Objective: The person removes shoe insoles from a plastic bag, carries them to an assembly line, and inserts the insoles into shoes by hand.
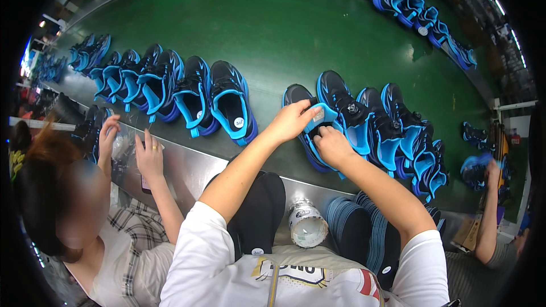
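A black and blue sneaker (296, 93) lies in front of me on the green work surface, its toe pointing away. My left hand (293, 120) is closed on the sneaker's light-blue tongue (325, 115), pulling it up from the opening. At that opening is my right hand (334, 146), its fingers curled down inside the shoe. Whatever those fingertips hold is hidden. Just right of this shoe stand several matching sneakers (372, 131), close together.
Sneakers (230, 102) line the near left side; more (398, 3) stand along the far edge. By my lap are black insoles (267, 204), blue-edged insoles (344, 222) and a white roll (308, 228). Co-workers' hands (149, 156) work at left, and an arm (489, 216) reaches in at right.
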`<state>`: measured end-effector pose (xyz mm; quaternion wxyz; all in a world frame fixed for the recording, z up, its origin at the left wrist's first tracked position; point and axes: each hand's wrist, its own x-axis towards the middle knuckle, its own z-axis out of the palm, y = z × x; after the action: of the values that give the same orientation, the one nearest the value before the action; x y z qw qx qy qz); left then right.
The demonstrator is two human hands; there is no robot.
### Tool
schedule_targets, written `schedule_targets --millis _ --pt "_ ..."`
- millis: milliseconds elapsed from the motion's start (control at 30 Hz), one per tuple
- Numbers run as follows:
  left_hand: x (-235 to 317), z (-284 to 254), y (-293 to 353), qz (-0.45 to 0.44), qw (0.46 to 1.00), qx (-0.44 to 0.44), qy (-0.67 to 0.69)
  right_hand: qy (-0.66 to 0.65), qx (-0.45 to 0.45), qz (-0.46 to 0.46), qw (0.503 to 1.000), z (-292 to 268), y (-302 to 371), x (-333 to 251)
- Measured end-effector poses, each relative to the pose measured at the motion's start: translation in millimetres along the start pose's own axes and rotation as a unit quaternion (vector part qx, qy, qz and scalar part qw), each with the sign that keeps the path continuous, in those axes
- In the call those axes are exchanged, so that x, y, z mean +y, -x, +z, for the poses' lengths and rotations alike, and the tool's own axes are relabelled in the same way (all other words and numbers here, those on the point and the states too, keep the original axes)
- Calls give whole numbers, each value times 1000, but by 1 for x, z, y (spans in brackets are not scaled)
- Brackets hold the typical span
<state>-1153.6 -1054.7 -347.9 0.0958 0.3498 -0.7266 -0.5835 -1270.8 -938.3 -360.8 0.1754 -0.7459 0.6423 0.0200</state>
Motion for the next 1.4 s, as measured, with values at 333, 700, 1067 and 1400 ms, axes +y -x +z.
schedule_targets --millis 333,700,1067,1400 --pt "-4 0 -2 18 1000 -16 14 185 -265 -16 946 2 -18 1" --pt "-17 30 -9 169 968 174 -61 155 -239 -88 954 -8 -17 6" --pt "-9 26 0 137 978 81 -136 11 -409 -15 912 -58 3 -9" --pt "3 28 14 122 974 55 -185 -94 189 72 975 -12 93 -24"
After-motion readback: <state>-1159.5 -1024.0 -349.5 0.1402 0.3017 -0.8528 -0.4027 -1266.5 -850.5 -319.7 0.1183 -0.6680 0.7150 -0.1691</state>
